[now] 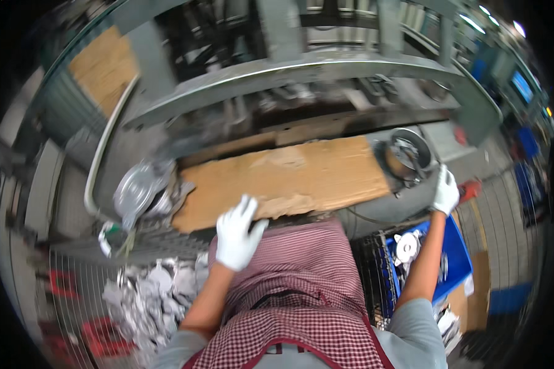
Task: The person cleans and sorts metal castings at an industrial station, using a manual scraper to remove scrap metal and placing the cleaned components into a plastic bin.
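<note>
My left hand (238,234), in a white glove, is at the front edge of a worn cardboard sheet (314,172). Its fingers are apart, the thumb stands off to the side, and nothing is in it. Further right, my right hand (445,192), also white-gloved, reaches up beside a round metal pot (410,150) that has small metal bits in it. Its fingers point forward and look stretched, and I see no thing held in them. A red part (470,190) sits just right of that hand.
Flat silvery metal pieces (135,187) are stacked at the cardboard's left end. A heap of metal pieces (154,295) lies at lower left. A blue bin (455,258) with metal parts stands under my right forearm. A grey machine frame (301,71) spans the far side.
</note>
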Demonstrator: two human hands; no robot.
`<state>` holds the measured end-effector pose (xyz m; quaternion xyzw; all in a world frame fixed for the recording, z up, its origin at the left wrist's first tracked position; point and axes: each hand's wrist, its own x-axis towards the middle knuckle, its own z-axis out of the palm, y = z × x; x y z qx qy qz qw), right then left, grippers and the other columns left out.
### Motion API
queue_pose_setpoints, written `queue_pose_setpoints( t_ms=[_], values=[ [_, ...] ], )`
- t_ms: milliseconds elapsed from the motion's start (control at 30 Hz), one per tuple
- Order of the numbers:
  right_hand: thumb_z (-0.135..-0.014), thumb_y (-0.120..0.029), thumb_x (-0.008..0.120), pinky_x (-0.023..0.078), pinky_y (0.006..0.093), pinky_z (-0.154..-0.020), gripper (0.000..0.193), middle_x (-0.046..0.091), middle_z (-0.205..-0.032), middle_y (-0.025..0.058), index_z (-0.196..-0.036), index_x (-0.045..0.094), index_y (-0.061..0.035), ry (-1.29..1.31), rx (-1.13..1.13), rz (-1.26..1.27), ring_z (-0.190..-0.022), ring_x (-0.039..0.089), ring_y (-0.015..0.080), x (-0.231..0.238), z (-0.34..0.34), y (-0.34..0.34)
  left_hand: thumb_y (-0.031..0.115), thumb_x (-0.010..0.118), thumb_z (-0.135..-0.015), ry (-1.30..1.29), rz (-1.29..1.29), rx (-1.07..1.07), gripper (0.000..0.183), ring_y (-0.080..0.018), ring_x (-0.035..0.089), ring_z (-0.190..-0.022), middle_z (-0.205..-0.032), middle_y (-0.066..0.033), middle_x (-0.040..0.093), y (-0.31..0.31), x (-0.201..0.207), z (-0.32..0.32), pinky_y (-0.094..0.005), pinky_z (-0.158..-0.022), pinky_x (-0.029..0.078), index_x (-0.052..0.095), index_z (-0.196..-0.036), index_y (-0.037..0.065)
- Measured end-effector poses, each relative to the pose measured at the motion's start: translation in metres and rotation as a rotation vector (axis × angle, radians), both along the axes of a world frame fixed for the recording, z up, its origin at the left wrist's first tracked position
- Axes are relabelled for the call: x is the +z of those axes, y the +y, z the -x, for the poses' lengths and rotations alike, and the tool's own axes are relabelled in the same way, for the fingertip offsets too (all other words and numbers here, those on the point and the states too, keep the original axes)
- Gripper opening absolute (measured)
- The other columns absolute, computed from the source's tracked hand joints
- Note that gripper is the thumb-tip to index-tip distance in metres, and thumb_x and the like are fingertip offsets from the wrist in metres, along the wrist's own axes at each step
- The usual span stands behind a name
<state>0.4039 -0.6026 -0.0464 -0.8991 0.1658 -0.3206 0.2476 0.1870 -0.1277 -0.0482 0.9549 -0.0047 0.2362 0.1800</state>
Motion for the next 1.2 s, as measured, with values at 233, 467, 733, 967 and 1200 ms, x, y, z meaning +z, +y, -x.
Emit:
queue_pose_setpoints(
  t_ms=[233, 467, 733, 967, 1200],
  values=[
    [-0.092, -0.053, 0.055, 0.049, 0.0385, -0.081, 0.049, 0.071, -0.1, 0.0141, -0.109, 0.07, -0.0097, -0.018, -0.03, -0.127, -0.091, 0.067, 0.0307, -0.011, -0.005, 0.005, 0.032, 0.063, -0.086, -0.024, -0.088, 0.272, 0.05, -0.0358, 0.051, -0.123, -0.135, -0.0213, 0.053, 0.056, -0.011, -0.06, -0.0456, -0.101, 0.039, 0.057, -0.126, 0.004],
    [-0.079, -0.069, 0.057, 0.051, 0.0458, -0.082, 0.07, 0.069, -0.096, 0.0226, -0.121, 0.066, -0.015, 0.145, 0.178, 0.294, -0.091, 0.068, 0.0372, 0.028, 0.021, 0.044, 0.039, 0.056, -0.09, 0.194, -0.186, 0.286, 0.048, -0.036, 0.048, -0.127, -0.137, -0.0178, 0.053, 0.057, -0.033, -0.066, -0.047, -0.103, 0.037, 0.058, -0.127, 0.009],
    [-0.091, -0.04, 0.059, 0.05, 0.0427, -0.085, 0.041, 0.068, -0.103, 0.0193, -0.119, 0.065, -0.0112, 0.097, 0.296, 0.122, -0.095, 0.065, 0.038, 0.028, 0.018, 0.061, 0.036, 0.059, -0.088, 0.131, -0.212, 0.265, 0.045, -0.0351, 0.049, -0.125, -0.133, -0.0167, 0.055, 0.06, -0.038, -0.066, -0.0477, -0.102, 0.038, 0.06, -0.123, 0.008],
    [-0.09, -0.027, 0.065, 0.05, 0.0318, -0.086, 0.036, 0.07, -0.108, 0.0142, -0.115, 0.067, -0.0013, -0.156, 0.491, -0.443, -0.097, 0.067, 0.0207, 0.052, -0.005, 0.101, 0.036, 0.06, -0.087, 0.142, -0.202, 0.295, 0.045, -0.0351, 0.049, -0.124, -0.132, -0.0166, 0.056, 0.057, -0.034, -0.066, -0.0486, -0.102, 0.038, 0.061, -0.122, 0.008],
    [-0.09, -0.037, 0.058, 0.047, 0.0406, -0.088, 0.039, 0.067, -0.105, 0.0217, -0.109, 0.068, -0.0036, -0.047, 0.718, -0.183, -0.103, 0.062, 0.0378, 0.062, -0.089, 0.189, 0.037, 0.061, -0.087, 0.161, -0.168, 0.301, 0.045, -0.035, 0.049, -0.124, -0.133, -0.0159, 0.055, 0.057, -0.032, -0.065, -0.0475, -0.103, 0.037, 0.062, -0.122, 0.009]
  ],
)
